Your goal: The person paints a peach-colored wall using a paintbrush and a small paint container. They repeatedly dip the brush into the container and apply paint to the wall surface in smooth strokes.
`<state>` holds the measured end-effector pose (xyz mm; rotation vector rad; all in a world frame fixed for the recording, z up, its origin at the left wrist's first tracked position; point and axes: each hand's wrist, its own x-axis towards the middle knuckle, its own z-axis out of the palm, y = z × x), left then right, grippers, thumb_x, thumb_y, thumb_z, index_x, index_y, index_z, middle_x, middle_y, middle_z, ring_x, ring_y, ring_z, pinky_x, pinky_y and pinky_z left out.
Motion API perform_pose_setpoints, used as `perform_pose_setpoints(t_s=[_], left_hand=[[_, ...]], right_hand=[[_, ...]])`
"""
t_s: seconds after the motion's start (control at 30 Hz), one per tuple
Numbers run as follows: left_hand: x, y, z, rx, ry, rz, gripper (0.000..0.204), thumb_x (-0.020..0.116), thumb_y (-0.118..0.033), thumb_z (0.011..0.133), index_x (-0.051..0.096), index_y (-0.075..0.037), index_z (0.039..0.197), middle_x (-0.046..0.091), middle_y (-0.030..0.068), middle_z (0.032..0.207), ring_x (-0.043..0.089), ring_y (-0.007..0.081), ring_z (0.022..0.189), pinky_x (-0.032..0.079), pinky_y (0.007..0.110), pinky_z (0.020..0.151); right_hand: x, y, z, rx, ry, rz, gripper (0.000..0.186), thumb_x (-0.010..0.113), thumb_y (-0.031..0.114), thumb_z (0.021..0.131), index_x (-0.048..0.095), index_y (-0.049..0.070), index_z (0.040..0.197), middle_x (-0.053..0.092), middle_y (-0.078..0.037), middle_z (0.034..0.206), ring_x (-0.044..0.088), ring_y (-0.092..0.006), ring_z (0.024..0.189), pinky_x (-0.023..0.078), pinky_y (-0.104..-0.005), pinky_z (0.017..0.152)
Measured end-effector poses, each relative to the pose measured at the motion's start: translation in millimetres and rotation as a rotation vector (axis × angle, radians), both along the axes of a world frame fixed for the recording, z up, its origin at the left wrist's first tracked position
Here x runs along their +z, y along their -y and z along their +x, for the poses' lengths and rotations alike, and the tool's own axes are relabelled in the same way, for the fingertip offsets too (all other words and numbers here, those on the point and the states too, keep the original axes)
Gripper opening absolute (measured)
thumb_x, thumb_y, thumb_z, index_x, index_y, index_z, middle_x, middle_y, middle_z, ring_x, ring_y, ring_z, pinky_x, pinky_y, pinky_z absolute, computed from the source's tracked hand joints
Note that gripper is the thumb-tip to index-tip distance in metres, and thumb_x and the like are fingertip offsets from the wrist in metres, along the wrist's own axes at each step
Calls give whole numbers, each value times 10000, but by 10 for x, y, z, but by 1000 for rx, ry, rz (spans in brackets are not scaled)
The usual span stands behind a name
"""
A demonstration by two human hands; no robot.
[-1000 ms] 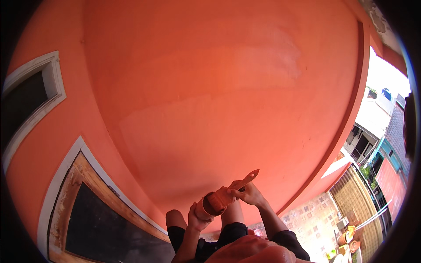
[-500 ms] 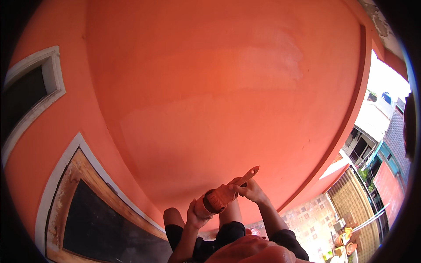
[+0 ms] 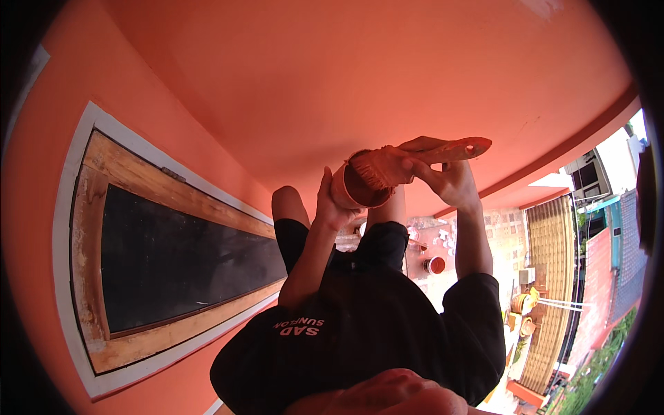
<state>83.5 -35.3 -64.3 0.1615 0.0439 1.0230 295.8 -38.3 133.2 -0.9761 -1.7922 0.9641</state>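
My left hand (image 3: 334,204) is wrapped around a small round paint pot (image 3: 344,189), its open mouth tilted toward me and its inside coated orange-red. In my right hand (image 3: 446,181) is a broad paintbrush (image 3: 456,150), gripped near the base of its handle. The handle points right, with a hole at its end. Paint covers the whole brush. Its bristles (image 3: 375,170) lie over the pot's mouth at the right rim; whether their tips touch the paint inside I cannot tell. Behind both hands rises an orange-red wall (image 3: 332,83).
To the left is a wood-framed dark door or window pane (image 3: 187,256) with a white surround. Down on the tiled floor stands a paint bucket (image 3: 434,265) beside scattered items. Plant pots (image 3: 523,303) and a bamboo-like screen (image 3: 551,235) are at the right.
My view has tipped downward, so both hands, pot and brush appear higher and larger. The brush has swung from slanting upward to nearly level, its bristles still at the pot.
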Motion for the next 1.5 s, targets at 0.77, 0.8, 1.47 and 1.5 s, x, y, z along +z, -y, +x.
perform_pose_setpoints(t_s=[0.77, 0.8, 1.47, 1.5], left_hand=[[-51, -6, 71, -114, 395, 188, 876, 268, -801, 975, 373, -159, 1563, 490, 163, 1513, 524, 351, 1375, 560, 539, 1011], [-62, -5, 69, -99, 376, 165, 885, 273, -808, 970, 374, -158, 1562, 495, 162, 1509, 534, 348, 1366, 579, 523, 981], [-180, -59, 18, -116, 225, 144, 840, 372, -792, 962, 390, -195, 1553, 512, 114, 1495, 555, 297, 1342, 604, 406, 856], [-200, -59, 18, -111, 226, 148, 821, 385, -779, 966, 401, -197, 1545, 520, 111, 1487, 563, 293, 1333, 604, 393, 836]], right_hand=[[-106, -114, -395, 25, 759, 352, 191, 805, 269, 817, 833, 248, 1005, 742, 1, 877, 590, -230, 769, 520, -386, 709], [-69, -128, -364, 10, 755, 354, 193, 808, 265, 813, 835, 253, 1003, 742, 4, 875, 584, -224, 762, 520, -382, 706], [45, -226, -89, 116, 580, 615, 274, 800, 233, 814, 817, 188, 1084, 766, 19, 945, 529, -189, 708, 492, -342, 638], [42, -219, -94, 153, 604, 691, 289, 801, 231, 812, 811, 182, 1096, 756, 21, 910, 527, -185, 705, 493, -339, 631]])
